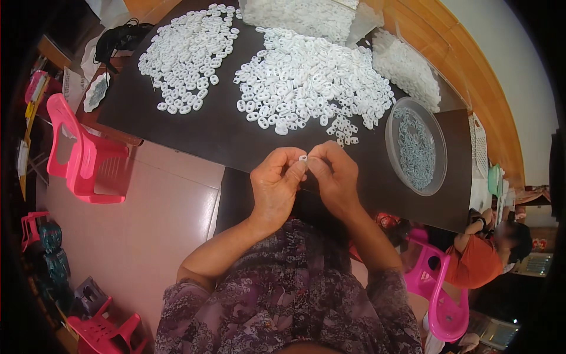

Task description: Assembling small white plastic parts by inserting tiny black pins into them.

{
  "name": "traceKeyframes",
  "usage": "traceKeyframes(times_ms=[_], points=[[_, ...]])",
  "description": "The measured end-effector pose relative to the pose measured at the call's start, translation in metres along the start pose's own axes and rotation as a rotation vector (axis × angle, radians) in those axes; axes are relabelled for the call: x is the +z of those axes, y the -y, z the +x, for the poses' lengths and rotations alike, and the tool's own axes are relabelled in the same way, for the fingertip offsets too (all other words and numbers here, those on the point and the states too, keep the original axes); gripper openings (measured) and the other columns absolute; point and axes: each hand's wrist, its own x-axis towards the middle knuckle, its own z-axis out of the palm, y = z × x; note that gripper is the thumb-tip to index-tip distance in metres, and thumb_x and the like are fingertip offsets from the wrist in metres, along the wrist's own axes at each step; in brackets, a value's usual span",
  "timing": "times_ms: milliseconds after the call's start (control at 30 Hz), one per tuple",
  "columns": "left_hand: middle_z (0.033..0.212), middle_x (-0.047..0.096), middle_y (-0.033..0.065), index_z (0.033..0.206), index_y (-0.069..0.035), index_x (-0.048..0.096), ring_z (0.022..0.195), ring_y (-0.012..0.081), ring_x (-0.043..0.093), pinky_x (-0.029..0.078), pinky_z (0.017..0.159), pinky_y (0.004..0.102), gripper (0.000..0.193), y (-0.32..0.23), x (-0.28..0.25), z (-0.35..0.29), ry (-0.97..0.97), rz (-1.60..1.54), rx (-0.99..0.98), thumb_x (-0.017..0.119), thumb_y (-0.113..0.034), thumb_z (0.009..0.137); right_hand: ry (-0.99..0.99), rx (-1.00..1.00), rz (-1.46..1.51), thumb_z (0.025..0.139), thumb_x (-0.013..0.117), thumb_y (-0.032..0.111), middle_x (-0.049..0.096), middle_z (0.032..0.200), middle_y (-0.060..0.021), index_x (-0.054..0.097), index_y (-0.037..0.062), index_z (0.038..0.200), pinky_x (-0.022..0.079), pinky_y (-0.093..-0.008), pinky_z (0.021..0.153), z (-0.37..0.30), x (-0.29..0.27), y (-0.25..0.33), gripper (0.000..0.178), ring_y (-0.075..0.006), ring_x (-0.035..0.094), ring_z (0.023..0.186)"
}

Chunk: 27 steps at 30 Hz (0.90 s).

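Observation:
Over the near edge of the dark table, my left hand (275, 189) pinches a small white plastic piece (303, 158) between thumb and forefinger. My right hand (337, 180) meets it there, thumb and forefinger pressed together against the piece's right side; whatever they grip is too small to make out. Just beyond my hands lies a small cluster of little white two-holed pieces (342, 130). Behind it spreads a large heap of white oval two-holed plastic parts (300, 71). To the right, a round clear tray (437, 171) holds many small silvery metal pieces (415, 147), apparently screws.
Another pile of white oval parts (188, 56) lies at the table's far left. Clear bags of white parts (407, 68) stand along the back. Pink plastic chairs (76, 153) stand left, another magenta chair (448, 307) right. A person in orange (474, 262) is at the right.

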Motion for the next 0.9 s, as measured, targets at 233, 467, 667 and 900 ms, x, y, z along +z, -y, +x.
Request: traceKeyframes(times_ms=[233,467,667,900], points=[[0.084,0.061,0.0051,0.105,0.003,0.059,0.070,0.0081,0.056,0.048,0.058,0.0205,0.018,-0.001,-0.016,0.002,-0.012,-0.127,-0.058,0.059,-0.006,0.090,0.083,-0.011,0.063,0.084,0.059,0.004,0.056,0.076,-0.0036,0.061,-0.0007,0.087,0.043,-0.0247,0.066,0.016,-0.005,-0.006,0.005,-0.0099,0.052,0.072],[0.084,0.062,0.0074,0.107,0.004,0.058,0.070,0.0099,0.057,0.048,0.059,0.0214,0.020,-0.003,-0.026,0.001,-0.046,-0.166,-0.040,0.060,-0.006,0.089,0.003,-0.460,-0.584,0.074,0.064,0.006,0.052,0.074,-0.0070,0.067,0.0118,0.096,0.041,-0.0373,0.061,0.060,0.020,-0.022,0.023,-0.0258,0.050,0.072],[0.084,0.063,0.0083,0.105,0.004,0.058,0.069,0.0104,0.058,0.048,0.059,0.0218,0.019,-0.001,-0.031,0.001,-0.059,-0.195,-0.058,0.060,-0.006,0.089,0.032,-0.490,-0.676,0.076,0.061,0.004,0.052,0.076,-0.0081,0.065,0.0099,0.094,0.041,-0.0375,0.062,0.066,0.012,-0.024,0.020,-0.0267,0.051,0.075],[0.084,0.063,0.0088,0.104,0.004,0.059,0.068,0.0101,0.058,0.048,0.058,0.0216,0.018,-0.002,-0.033,0.003,-0.047,-0.210,-0.073,0.060,-0.005,0.089,-0.058,-0.400,-0.581,0.075,0.066,0.006,0.053,0.075,-0.0092,0.065,0.0083,0.089,0.042,-0.0394,0.063,0.054,0.002,-0.024,0.015,-0.0277,0.053,0.076]])
